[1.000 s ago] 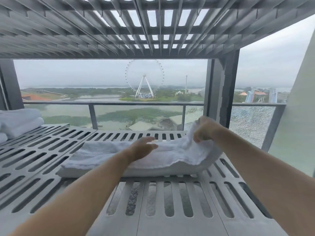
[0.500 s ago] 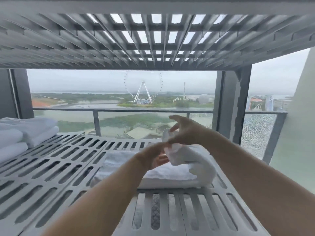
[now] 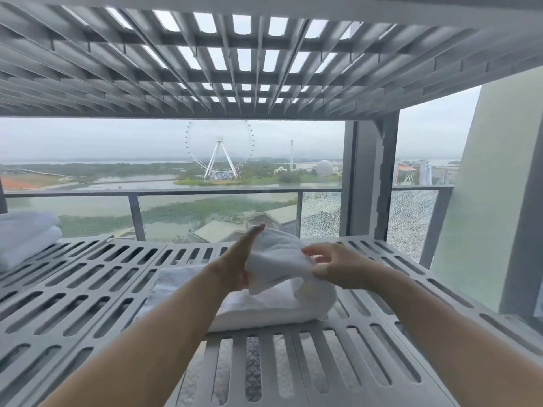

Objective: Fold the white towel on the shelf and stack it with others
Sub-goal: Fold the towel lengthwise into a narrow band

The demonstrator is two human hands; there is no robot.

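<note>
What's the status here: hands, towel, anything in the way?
Left hand flat and open against the raised flap. Right hand pinching its edge. White towel half folded on the slatted shelf. Folded stack far left, path clear.

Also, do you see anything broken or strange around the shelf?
Yes. The glass railing panel behind the white towel is crazed with fine cracks, and so is the panel right of the post; the panels further left look clear. The slatted shelf itself looks sound.
</note>
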